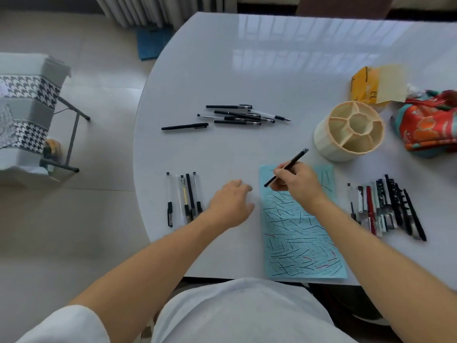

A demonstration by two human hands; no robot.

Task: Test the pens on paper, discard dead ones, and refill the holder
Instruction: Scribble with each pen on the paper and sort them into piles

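Now right hand (pixel 298 185) grips pen (pixel 286 167) over paper (pixel 300 233).

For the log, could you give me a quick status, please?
Right hand gripping black pen over blue paper. Left hand open on table. Holder empty. Nothing obstructing.

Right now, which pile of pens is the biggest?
The row of pens right of the blue paper, by the right hand. It holds more than the far pile or the left row.
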